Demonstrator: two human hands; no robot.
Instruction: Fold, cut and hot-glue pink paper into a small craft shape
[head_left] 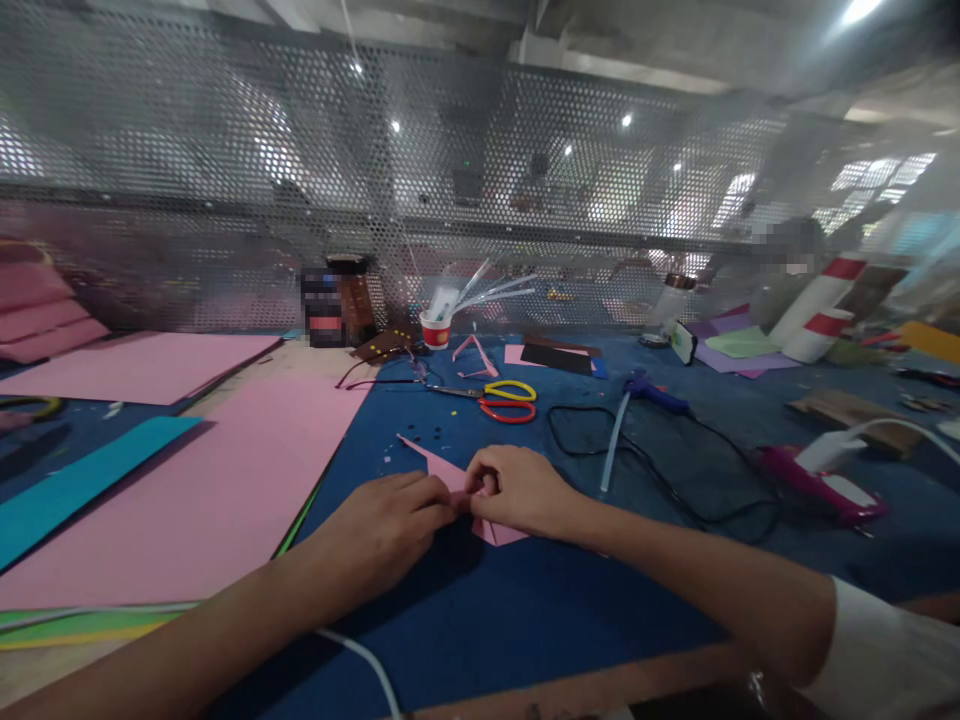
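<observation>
A small pink foam piece (439,462) with a pointed tip lies on the blue mat (525,610) in front of me. My left hand (390,520) and my right hand (517,488) meet over its middle, with curled fingers pinching and pressing the piece. Part of the pink piece sticks out below my right hand. Scissors with yellow and red handles (506,399) lie just beyond the hands.
Large pink sheets (202,480) and a teal strip (82,480) lie to the left. A blue glue gun (649,392) with a black cable, a magenta tool (817,485), a red cup of sticks (436,327), a dark jar (341,298) and a perforated metal screen (480,200) stand behind.
</observation>
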